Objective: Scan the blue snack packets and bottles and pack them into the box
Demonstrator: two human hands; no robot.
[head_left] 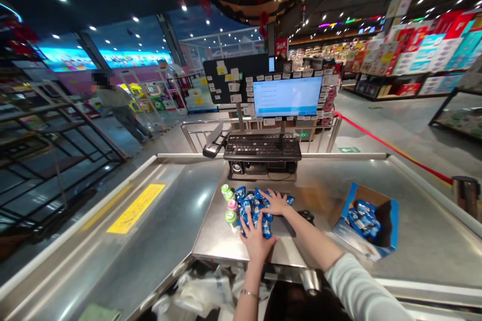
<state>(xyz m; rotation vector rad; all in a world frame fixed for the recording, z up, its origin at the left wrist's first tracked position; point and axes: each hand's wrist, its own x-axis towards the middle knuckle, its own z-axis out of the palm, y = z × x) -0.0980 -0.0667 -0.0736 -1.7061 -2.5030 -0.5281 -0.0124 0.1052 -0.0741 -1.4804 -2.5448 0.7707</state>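
So far, some blue sachets (254, 213) sit in the open carton (393, 223) lower right; more remain on the counter (211, 246) under my left hand (257, 242) and right hand (274, 202), apart, spread flat, not clamped.

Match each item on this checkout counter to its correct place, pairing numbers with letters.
Items:
1 blue packets
2 small bottles with green and pink caps
3 open cardboard box
4 black keyboard

Places:
A below the monitor
B right of the hands, on the steel counter
C left of the packets
D under the left hand and right hand

Pairs: 1D, 2C, 3B, 4A
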